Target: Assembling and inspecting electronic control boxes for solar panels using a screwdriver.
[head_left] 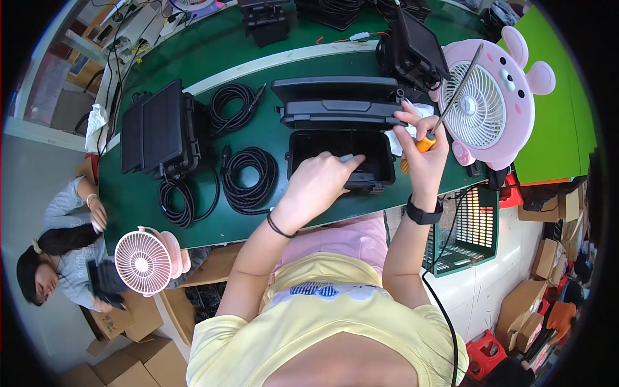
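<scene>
An open black plastic case sits at the table's front, its lid raised behind it. My left hand reaches over the case's front edge and into it, fingers bent. A small pale grey piece shows at these fingers; its kind is unclear. My right hand grips a screwdriver with an orange-yellow handle. The long metal blade points up and to the right, in front of a pink fan. Thumb and forefinger of this hand are at the lid's right end. My left hand hides part of the case's inside.
Coiled black cables and a black panel-faced box stand left. A pink animal-shaped fan is at right, a smaller pink fan at the front-left edge. A green crate stands below right. Another person is at far left.
</scene>
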Motion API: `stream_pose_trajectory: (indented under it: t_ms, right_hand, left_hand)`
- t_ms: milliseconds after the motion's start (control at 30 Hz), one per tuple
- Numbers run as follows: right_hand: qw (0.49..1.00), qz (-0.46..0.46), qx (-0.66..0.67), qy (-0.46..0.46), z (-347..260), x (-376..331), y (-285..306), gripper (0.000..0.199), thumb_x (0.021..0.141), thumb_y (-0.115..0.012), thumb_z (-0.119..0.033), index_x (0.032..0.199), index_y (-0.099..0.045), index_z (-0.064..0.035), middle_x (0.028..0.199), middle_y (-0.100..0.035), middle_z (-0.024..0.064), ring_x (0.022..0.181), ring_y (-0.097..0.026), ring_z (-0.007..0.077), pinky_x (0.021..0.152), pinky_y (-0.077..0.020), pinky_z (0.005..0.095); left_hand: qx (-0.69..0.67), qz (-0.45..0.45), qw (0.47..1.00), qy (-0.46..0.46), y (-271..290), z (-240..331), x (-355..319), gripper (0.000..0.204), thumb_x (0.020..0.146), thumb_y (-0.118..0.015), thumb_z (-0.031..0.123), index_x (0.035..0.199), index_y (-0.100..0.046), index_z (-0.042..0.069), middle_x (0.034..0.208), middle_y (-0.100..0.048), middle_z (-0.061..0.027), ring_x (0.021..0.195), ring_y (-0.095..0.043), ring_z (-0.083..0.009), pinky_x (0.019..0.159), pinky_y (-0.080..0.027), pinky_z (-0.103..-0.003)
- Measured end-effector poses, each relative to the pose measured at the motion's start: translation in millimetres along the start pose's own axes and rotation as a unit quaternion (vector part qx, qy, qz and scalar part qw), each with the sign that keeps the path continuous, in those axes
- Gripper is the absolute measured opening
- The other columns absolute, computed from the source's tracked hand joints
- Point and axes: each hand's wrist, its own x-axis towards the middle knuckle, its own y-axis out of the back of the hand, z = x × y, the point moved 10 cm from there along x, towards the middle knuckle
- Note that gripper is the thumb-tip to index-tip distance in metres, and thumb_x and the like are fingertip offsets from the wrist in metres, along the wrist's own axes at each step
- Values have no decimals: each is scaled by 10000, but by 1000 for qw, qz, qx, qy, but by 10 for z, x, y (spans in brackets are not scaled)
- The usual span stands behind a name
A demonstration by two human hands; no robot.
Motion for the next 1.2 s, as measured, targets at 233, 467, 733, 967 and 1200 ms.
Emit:
stream_pose_trajectory:
  t_ms: [233, 467, 733, 967, 1200]
  right_hand:
    - [999, -7, 38, -14, 85, -71, 8, 345, 842, -706, 91, 823, -418, -98, 1064, -734, 164, 1294, -556, 331, 1127, -368, 468]
    - [999, -26, 42, -1, 127, -65, -62, 348, 841, -700, 98, 820, -416, -104, 1043, -733, 155, 1288, -559, 332, 1146, -349, 486]
    - [998, -6, 59, -29, 208, -72, -118, 325, 853, -704, 76, 830, -433, -102, 1062, -731, 156, 1319, -534, 343, 1131, -359, 477]
    - [997, -60, 1, -45, 251, -127, -196, 296, 853, -722, 40, 845, -458, -93, 1105, -719, 160, 1356, -500, 348, 1132, -355, 461]
    - [996, -85, -14, 14, 244, -326, -265, 552, 588, -964, -144, 839, -478, -77, 1194, -652, 150, 1359, -491, 327, 1178, -288, 476]
  left_hand:
    - [-49, 161, 986, -10, 358, -13, -365, 723, 737, -807, 130, 1404, -529, 138, 1468, -478, -165, 1090, -641, -352, 907, -546, -418]
    - [22, 285, 958, 30, 494, -315, -724, 373, 786, -796, 279, 1095, -685, 101, 1020, -707, -68, 1131, -600, -284, 1067, -386, -509]
    - [-32, 303, 953, 5, 367, -492, -702, 403, 766, -820, 224, 1111, -668, 82, 1002, -663, -91, 1101, -576, -312, 1028, -438, -510]
    - [-252, 467, 845, 63, 164, -821, -872, 751, 734, -886, 115, 1308, -407, 43, 1462, -282, -187, 1250, -500, -383, 1023, -506, -471]
    - [-295, 503, 806, 99, 133, -849, -923, 711, 736, -864, 46, 1257, -380, 63, 1479, -280, -167, 1266, -451, -288, 1070, -463, -416]
